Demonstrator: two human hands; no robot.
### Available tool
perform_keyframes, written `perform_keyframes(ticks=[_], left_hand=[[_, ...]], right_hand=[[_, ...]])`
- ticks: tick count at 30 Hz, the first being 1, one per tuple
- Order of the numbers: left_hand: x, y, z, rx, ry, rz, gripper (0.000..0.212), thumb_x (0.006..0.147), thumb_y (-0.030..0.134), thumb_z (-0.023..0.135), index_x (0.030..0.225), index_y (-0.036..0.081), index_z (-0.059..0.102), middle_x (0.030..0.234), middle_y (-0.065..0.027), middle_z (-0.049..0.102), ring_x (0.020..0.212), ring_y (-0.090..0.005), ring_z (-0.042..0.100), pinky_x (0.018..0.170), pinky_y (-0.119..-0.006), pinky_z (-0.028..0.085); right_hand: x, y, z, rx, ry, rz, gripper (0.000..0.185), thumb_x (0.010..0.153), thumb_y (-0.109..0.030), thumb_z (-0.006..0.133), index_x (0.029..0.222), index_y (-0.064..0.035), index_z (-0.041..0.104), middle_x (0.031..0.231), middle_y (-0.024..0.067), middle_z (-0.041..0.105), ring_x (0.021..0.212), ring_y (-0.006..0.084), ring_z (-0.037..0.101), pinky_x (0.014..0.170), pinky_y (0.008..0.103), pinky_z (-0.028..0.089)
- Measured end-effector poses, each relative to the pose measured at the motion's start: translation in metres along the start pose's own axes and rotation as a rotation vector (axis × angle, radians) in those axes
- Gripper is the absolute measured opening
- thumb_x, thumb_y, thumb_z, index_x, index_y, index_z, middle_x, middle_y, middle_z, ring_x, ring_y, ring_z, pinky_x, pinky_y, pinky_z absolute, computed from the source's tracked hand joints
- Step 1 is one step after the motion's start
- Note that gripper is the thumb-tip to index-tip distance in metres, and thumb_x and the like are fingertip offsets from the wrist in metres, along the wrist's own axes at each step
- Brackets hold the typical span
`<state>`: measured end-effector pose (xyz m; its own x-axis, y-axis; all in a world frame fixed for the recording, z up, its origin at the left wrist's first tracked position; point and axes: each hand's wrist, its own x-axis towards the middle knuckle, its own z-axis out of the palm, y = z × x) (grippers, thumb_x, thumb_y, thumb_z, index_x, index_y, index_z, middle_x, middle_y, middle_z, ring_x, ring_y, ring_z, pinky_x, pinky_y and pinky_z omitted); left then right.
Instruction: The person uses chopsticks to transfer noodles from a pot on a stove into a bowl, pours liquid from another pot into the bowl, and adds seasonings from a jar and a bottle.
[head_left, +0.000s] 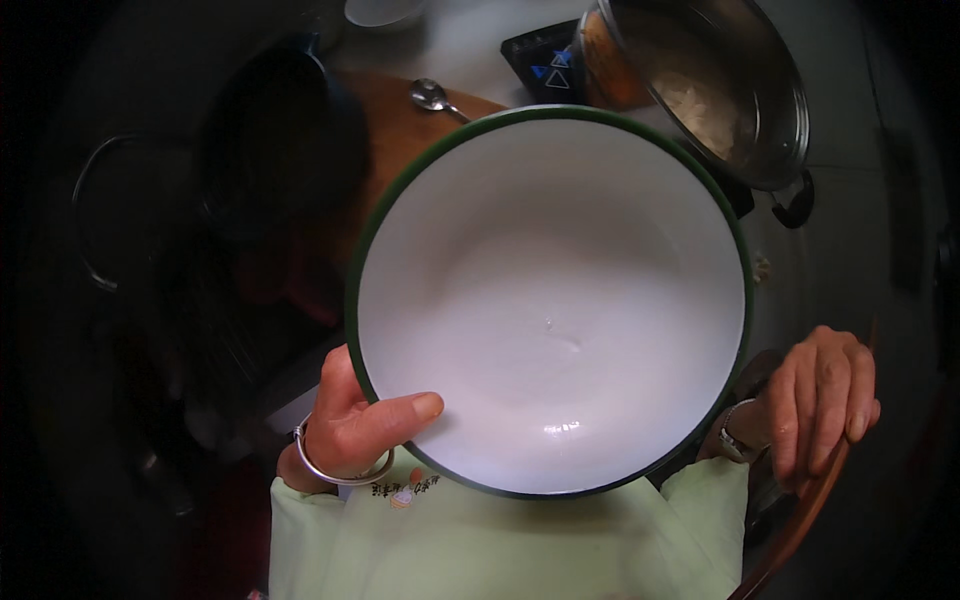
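Observation:
My left hand (352, 427) grips the left rim of a large white basin (555, 300) with a green rim, its thumb over the inner wall. The basin's inside faces me and holds only a few small wet-looking marks at the bottom. To the right, my right hand (821, 405) has its fingers bent over the edge of a thin brown wooden panel (814, 495), maybe a cabinet door. What lies under the basin is hidden.
Behind the basin, a metal spoon (429, 95) lies on a round wooden board (397, 135). A dark pan (285, 142) stands at its left. At upper right is a steel pot (780, 97) with pale contents, beside a black panel (544, 64) with triangle marks.

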<state>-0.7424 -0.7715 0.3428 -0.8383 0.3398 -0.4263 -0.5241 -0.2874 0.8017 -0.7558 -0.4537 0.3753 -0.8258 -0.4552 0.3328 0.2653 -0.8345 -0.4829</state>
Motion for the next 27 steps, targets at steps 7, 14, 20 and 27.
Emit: perform_keyframes(ticks=[7,14,20,27], left_hand=[[0.003,-0.002,0.009,0.066,-0.056,-0.033,0.026,0.068,0.002,0.053,0.092,-0.007,0.054,0.08,-0.0089,0.059,0.07,-0.0121,0.054,0.063,-0.024,0.044],[0.005,0.003,-0.001,0.061,-0.094,-0.077,0.027,0.069,0.001,0.052,0.094,-0.008,0.053,0.081,-0.0098,0.059,0.072,-0.0137,0.055,0.064,-0.025,0.044],[0.008,0.007,0.003,0.08,-0.075,-0.122,0.027,0.069,0.001,0.051,0.094,-0.008,0.054,0.083,-0.0106,0.06,0.074,-0.0142,0.056,0.065,-0.026,0.045],[0.016,0.002,0.001,0.043,-0.012,-0.094,0.027,0.067,-0.001,0.051,0.092,-0.008,0.054,0.08,-0.0103,0.059,0.072,-0.016,0.056,0.067,-0.026,0.044]], right_hand=[[-0.004,0.005,-0.008,0.19,-0.007,0.067,0.026,0.092,-0.016,0.039,0.096,0.0083,0.048,0.083,0.0287,0.056,0.054,0.0293,0.061,0.041,0.037,0.052],[-0.015,-0.001,-0.042,0.091,-0.031,-0.053,0.027,0.093,-0.018,0.031,0.098,0.0055,0.045,0.091,0.0251,0.055,0.054,0.0204,0.063,0.045,0.0305,0.054],[-0.029,-0.034,-0.052,-0.254,0.235,-0.202,0.03,0.093,-0.02,0.032,0.104,0.0048,0.045,0.09,0.0204,0.053,0.049,0.0133,0.06,0.048,0.0255,0.052],[0.023,-0.099,-0.098,-1.42,0.853,-0.209,0.028,0.088,-0.024,0.048,0.097,0.0002,0.058,0.083,0.0083,0.063,0.069,0.013,0.062,0.057,0.0223,0.05]])
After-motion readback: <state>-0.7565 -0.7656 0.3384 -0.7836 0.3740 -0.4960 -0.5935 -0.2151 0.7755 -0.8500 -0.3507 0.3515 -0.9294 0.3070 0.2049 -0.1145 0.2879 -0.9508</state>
